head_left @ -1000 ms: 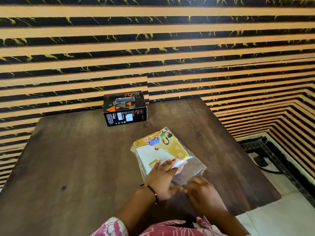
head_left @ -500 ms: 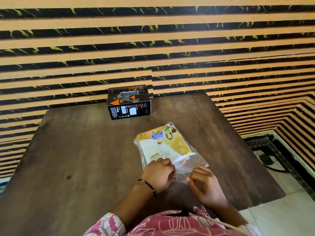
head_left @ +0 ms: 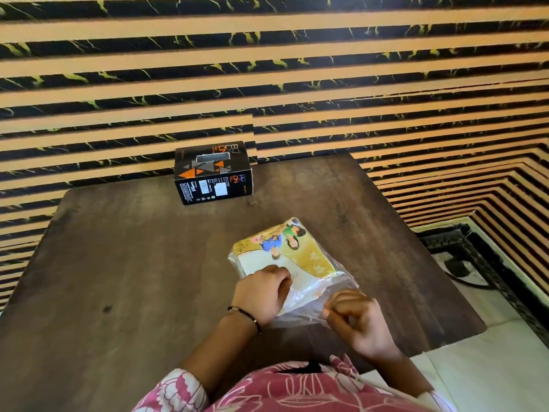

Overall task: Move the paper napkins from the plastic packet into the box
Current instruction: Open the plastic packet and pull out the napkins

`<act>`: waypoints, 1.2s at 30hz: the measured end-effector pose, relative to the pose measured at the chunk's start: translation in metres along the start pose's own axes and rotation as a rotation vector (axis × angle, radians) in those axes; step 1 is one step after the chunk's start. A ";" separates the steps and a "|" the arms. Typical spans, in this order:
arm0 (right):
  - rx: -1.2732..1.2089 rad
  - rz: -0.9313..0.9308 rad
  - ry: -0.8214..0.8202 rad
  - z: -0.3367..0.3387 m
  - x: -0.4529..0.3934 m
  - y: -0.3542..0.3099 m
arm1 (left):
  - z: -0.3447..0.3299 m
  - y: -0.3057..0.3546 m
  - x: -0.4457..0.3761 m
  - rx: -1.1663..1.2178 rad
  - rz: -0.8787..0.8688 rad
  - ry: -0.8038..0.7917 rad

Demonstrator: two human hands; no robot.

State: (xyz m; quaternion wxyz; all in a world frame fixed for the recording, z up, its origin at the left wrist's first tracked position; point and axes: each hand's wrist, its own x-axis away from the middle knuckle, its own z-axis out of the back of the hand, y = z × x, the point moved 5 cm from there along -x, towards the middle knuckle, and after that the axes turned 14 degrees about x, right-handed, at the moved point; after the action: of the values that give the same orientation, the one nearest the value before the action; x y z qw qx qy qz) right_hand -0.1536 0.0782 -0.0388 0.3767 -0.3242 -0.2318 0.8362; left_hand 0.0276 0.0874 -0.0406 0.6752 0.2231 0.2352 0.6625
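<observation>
Napkins (head_left: 261, 264) lie inside a clear plastic packet (head_left: 341, 285) that rests flat on the dark wooden surface (head_left: 133, 263), right of centre and close to the person. Printed artwork in yellow, blue and green covers the far half of the stack; the near half is white. Packet mouth faces the person, and loose film extends past the stack toward the near edge. Left hand (head_left: 263, 294) lies on the near left corner of the packet with fingers curled onto the film, gripping it against the stack. A dark beaded bracelet (head_left: 246, 316) circles the left wrist. Right hand (head_left: 358, 321) is beside it on the right, fingers curled, thumb and forefinger pinching the loose film at the mouth. The two hands are near each other but apart. Box (head_left: 212, 173) stands upright at the far edge of the surface, well apart from the packet, just beside the wall (head_left: 267, 69); it is black with orange and grey triangles, a slot in its top face and a white label on its front. The wall carries horizontal tan and black marbled stripes. A pink floral garment (head_left: 297, 388) fills the bottom of the view. Pale floor tiles (head_left: 490, 367) show to the right of the surface.
</observation>
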 end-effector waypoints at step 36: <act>-0.856 -1.169 -0.219 -0.048 -0.023 0.007 | 0.037 0.052 -0.006 0.143 -0.156 0.312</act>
State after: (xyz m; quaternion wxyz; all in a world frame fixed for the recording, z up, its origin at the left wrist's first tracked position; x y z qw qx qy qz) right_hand -0.1108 0.0632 -0.0678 0.5766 -0.1810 -0.7096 0.3623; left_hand 0.0095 0.0830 0.0206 0.6624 0.1463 0.4001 0.6163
